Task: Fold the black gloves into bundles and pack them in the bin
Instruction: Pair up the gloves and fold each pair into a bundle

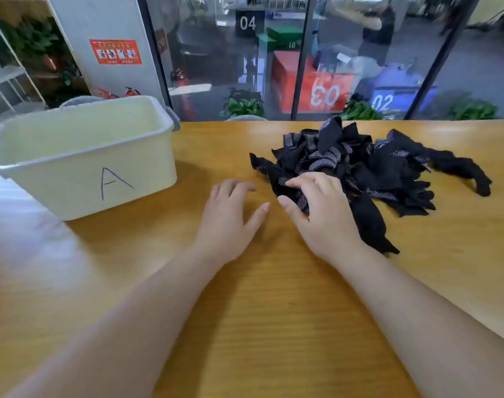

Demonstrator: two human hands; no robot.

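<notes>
the right hand (319, 214) rests on the near-left edge of the heap of black gloves (374, 165), its fingers (308, 179) curled and pinching one dotted piece against the thumb. the left hand (230, 216) lies just beside it on the wooden table (273, 311), fingers loose and spread, holding nothing. the cream bin (81, 156) marked "a" stands well to the left.
</notes>
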